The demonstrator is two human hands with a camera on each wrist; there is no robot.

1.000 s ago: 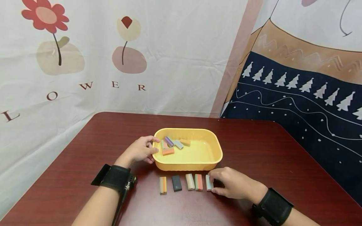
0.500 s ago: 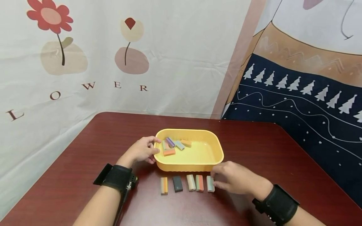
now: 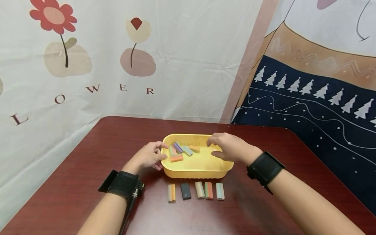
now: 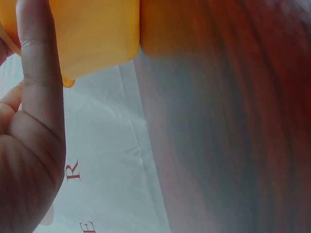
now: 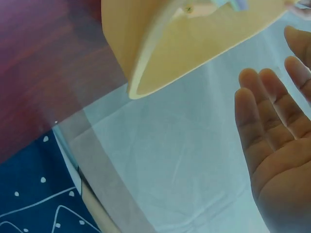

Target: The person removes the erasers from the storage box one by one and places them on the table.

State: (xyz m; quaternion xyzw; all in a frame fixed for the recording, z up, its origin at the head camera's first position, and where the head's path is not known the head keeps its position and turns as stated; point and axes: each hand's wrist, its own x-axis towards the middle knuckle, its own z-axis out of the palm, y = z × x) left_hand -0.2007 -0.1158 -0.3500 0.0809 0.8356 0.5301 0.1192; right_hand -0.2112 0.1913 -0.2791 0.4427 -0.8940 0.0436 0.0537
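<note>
Right hand (image 3: 230,147) has moved over the yellow tub (image 3: 196,174), fingers (image 5: 249,114) relaxed.

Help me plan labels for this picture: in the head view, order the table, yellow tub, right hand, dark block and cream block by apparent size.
1. Table
2. Yellow tub
3. Right hand
4. Dark block and cream block: too alike to rank
</note>
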